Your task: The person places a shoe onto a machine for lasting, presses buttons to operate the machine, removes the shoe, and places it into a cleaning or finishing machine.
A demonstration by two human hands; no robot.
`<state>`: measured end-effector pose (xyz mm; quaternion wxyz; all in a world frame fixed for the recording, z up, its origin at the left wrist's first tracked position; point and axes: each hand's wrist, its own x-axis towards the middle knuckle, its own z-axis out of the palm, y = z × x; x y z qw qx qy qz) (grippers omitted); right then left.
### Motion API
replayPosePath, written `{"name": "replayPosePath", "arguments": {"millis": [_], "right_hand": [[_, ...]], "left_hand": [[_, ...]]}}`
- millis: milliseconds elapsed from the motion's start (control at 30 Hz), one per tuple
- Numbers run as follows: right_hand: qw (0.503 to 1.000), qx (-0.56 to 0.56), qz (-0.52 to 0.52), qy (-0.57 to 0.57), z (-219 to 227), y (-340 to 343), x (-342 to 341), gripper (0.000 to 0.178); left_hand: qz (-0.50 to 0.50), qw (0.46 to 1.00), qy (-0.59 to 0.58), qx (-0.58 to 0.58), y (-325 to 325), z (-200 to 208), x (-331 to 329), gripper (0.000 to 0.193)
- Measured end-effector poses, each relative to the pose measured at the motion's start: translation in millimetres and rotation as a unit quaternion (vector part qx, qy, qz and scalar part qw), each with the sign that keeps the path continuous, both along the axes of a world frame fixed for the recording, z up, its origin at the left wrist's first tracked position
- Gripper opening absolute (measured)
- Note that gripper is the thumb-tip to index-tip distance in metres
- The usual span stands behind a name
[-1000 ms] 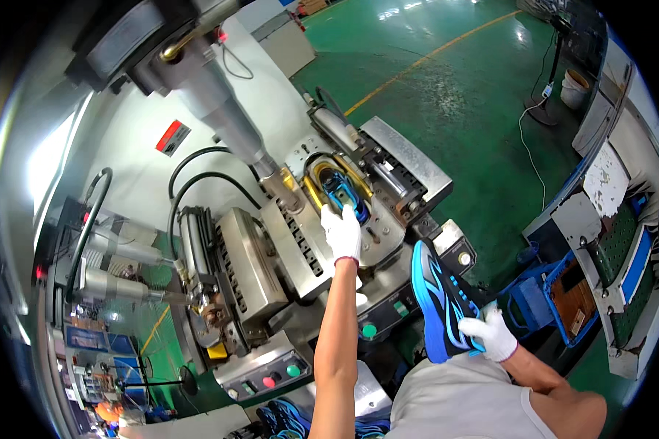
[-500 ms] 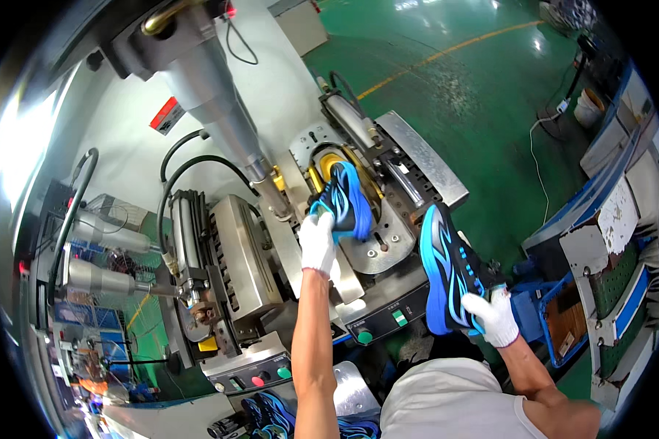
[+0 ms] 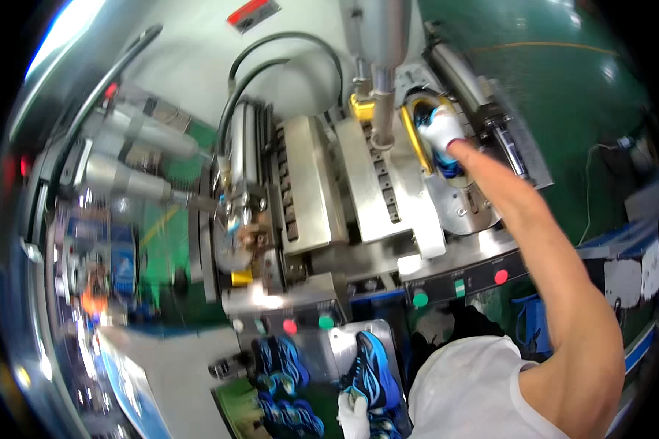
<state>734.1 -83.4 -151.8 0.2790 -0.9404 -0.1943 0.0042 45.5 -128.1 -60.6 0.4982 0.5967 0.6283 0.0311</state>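
My left hand (image 3: pixel 354 414), in a white knit glove, grips the collar end of a black-and-blue sports shoe (image 3: pixel 373 369) at the bottom middle. That shoe lies over a metal tray plate, toe pointing away from me. My right arm reaches forward across the machine. Its gloved hand (image 3: pixel 441 130) is closed on another black-and-blue sports shoe (image 3: pixel 447 162), set in the yellow-edged cradle of the right-hand press station (image 3: pixel 465 208). The glove covers much of this shoe, and motion blurs it.
Several matching shoes (image 3: pixel 282 362) lie left of the metal plate (image 3: pixel 342 342). A vertical press cylinder (image 3: pixel 383 95) hangs just left of my right hand. Green and red buttons (image 3: pixel 420 299) line the machine's front. Metal-covered blocks (image 3: pixel 311 183) and horizontal cylinders (image 3: pixel 128 175) stand left.
My left hand has drawn back from the press cradle to the tray with a shoe. My right hand has carried its shoe forward into the cradle. The view has swung left.
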Motion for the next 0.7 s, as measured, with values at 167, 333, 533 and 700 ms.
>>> {"name": "replayPosePath", "arguments": {"millis": [167, 333, 533, 700], "right_hand": [[0.988, -0.006, 0.081, -0.134, 8, -5, 29, 0.041], [0.960, -0.244, 0.114, -0.073, 29, -13, 67, 0.078], [0.923, 0.092, 0.318, -0.196, 76, -39, -246, 0.076], [0.787, -0.263, 0.518, -0.210, -53, -99, -396, 0.090]], "left_hand": [[0.179, 0.970, 0.019, 0.166, -35, -176, -63, 0.074], [0.290, 0.937, 0.043, 0.191, -42, -253, -28, 0.083], [0.302, 0.937, 0.017, 0.174, -58, -266, -48, 0.086], [0.294, 0.909, -0.238, 0.177, -89, -206, -103, 0.063]]}}
